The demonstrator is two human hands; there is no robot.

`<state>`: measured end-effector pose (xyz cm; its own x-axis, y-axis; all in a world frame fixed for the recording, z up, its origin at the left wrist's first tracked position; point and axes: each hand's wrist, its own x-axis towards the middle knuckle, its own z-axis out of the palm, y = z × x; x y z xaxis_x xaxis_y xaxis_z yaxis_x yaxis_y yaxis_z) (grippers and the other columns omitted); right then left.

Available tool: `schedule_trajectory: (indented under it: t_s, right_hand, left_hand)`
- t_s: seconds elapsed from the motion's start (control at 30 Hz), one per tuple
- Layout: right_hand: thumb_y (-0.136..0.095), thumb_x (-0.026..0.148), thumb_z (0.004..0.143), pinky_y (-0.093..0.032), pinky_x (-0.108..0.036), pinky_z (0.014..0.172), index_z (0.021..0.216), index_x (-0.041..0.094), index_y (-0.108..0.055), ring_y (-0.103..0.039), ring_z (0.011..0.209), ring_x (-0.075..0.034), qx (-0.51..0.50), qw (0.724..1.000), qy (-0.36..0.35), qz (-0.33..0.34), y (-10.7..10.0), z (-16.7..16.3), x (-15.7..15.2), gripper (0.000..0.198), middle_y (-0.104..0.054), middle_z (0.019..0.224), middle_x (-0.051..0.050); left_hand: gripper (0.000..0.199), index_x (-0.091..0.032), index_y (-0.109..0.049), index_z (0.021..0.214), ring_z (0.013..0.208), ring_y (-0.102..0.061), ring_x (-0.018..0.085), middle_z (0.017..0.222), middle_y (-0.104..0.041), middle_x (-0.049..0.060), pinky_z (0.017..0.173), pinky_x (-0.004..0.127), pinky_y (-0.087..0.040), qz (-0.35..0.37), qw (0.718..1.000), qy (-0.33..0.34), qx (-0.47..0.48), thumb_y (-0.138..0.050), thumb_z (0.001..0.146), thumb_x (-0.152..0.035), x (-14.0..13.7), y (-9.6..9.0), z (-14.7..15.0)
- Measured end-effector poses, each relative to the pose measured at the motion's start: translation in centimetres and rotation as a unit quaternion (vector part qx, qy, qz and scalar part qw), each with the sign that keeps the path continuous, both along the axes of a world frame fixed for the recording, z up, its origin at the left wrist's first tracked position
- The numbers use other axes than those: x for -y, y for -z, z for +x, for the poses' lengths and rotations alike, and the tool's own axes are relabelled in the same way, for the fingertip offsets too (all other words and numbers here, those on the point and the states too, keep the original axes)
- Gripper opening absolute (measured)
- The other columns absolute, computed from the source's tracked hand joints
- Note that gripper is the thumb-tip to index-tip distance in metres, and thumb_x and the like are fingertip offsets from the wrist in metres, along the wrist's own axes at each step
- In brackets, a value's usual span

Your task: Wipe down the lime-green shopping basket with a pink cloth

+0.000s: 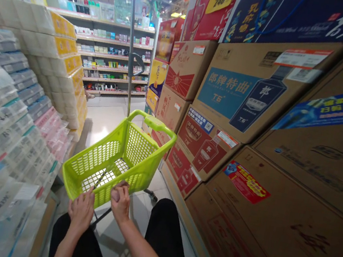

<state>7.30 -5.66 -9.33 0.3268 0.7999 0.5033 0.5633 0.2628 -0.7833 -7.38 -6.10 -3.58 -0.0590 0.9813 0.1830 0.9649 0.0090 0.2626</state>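
Note:
A lime-green plastic shopping cart (139,173) stands tilted across the aisle in front of my knees, its handle at the far right. Nothing lies in its slotted basket. My left hand (81,209) is closed at the near left of the basket, fingertips on its rim. Beside it, my right hand (120,201) makes a fist against the cart's near side wall, a little below the rim. Whatever may be inside that fist is hidden.
Stacked liquor cartons (242,96) wall the right side. Tissue packs (18,120) and paper rolls (62,53) are piled at left. Beyond the cart are a glass door's metal edge (132,29) with a handle, and shelves (114,55) of small boxes. Tiled floor (102,110) runs between.

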Motion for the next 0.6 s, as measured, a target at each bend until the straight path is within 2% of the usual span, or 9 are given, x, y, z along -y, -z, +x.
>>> schedule_trajectory:
  t_s: [0.1, 0.17, 0.23, 0.3, 0.37, 0.43, 0.5, 0.6]
  right_hand:
    - [-0.053, 0.005, 0.071, -0.044, -0.041, 0.102, 0.102, 0.024, -0.064, -0.051, 0.118, -0.024, 0.019, 0.998, 0.049, 0.019, -2.7, -0.2, -0.2, 0.038, -0.050, 0.129, -0.008]
    - [-0.052, 0.004, 0.070, -0.036, -0.049, 0.108, 0.106, 0.023, -0.063, -0.041, 0.129, -0.027, 0.053, 0.996, 0.067, 0.023, -3.4, -0.5, -0.1, 0.042, -0.041, 0.143, -0.008]
    - [-0.051, 0.003, 0.073, -0.035, -0.051, 0.109, 0.110, 0.022, -0.059, -0.038, 0.133, -0.027, 0.068, 0.995, 0.060, 0.028, -2.4, -1.0, 0.3, 0.043, -0.040, 0.146, -0.009]
    - [-0.048, 0.003, 0.076, -0.040, -0.048, 0.105, 0.110, 0.022, -0.057, -0.044, 0.128, -0.025, 0.057, 0.997, 0.043, 0.035, -0.1, -1.5, 1.0, 0.040, -0.047, 0.140, -0.011]
    - [-0.049, 0.004, 0.077, -0.047, -0.042, 0.099, 0.109, 0.022, -0.058, -0.054, 0.117, -0.023, 0.027, 0.999, 0.024, 0.022, 2.5, -2.0, 1.8, 0.038, -0.056, 0.126, -0.010]
    - [-0.053, 0.006, 0.077, -0.051, -0.037, 0.091, 0.108, 0.023, -0.058, -0.061, 0.102, -0.022, -0.023, 1.000, 0.018, -0.012, 4.0, -2.4, 2.4, 0.036, -0.060, 0.109, -0.008]
    - [-0.056, 0.010, 0.077, -0.053, -0.035, 0.087, 0.107, 0.022, -0.057, -0.062, 0.094, -0.021, -0.075, 0.996, 0.038, -0.027, 3.9, -2.7, 2.4, 0.032, -0.058, 0.100, -0.006]
    - [-0.053, 0.013, 0.081, -0.048, -0.041, 0.097, 0.106, 0.022, -0.054, -0.057, 0.108, -0.023, -0.093, 0.992, 0.072, 0.034, 1.7, -3.1, 1.6, 0.027, -0.051, 0.111, -0.008]
  left_hand:
    - [0.050, -0.022, -0.055, 0.132, 0.100, -0.053, 0.023, 0.107, -0.065, 0.009, 0.106, 0.048, -0.028, 0.001, 1.000, 0.003, -0.012, -0.021, 0.098, -0.033, 0.1, 0.0, 0.0]
    - [0.050, -0.022, -0.054, 0.134, 0.097, -0.054, 0.022, 0.106, -0.064, 0.010, 0.105, 0.048, -0.028, 0.007, 1.000, -0.010, -0.012, -0.021, 0.098, -0.034, 0.2, 0.0, 0.3]
    - [0.051, -0.021, -0.053, 0.135, 0.096, -0.055, 0.022, 0.104, -0.065, 0.010, 0.106, 0.048, -0.028, 0.012, 1.000, -0.017, -0.009, -0.021, 0.098, -0.035, 0.3, 0.0, 0.6]
    - [0.051, -0.021, -0.054, 0.134, 0.098, -0.056, 0.023, 0.103, -0.065, 0.010, 0.106, 0.047, -0.028, 0.017, 1.000, -0.021, -0.008, -0.021, 0.098, -0.035, 0.5, 0.1, 0.7]
    - [0.051, -0.022, -0.055, 0.134, 0.100, -0.056, 0.023, 0.104, -0.065, 0.010, 0.107, 0.047, -0.027, 0.022, 1.000, -0.019, -0.004, -0.020, 0.098, -0.035, 0.5, 0.3, 0.7]
    - [0.052, -0.022, -0.055, 0.134, 0.099, -0.056, 0.023, 0.105, -0.065, 0.010, 0.107, 0.047, -0.028, 0.021, 1.000, -0.018, 0.002, -0.019, 0.098, -0.036, 0.5, 0.5, 0.6]
    - [0.053, -0.022, -0.055, 0.134, 0.097, -0.056, 0.023, 0.105, -0.065, 0.010, 0.107, 0.048, -0.027, 0.014, 1.000, -0.015, 0.009, -0.019, 0.098, -0.036, 0.5, 0.8, 0.5]
    - [0.051, -0.023, -0.054, 0.135, 0.097, -0.056, 0.023, 0.108, -0.066, 0.010, 0.108, 0.050, -0.026, 0.003, 1.000, -0.015, 0.021, -0.022, 0.097, -0.036, 0.6, 0.7, 0.6]
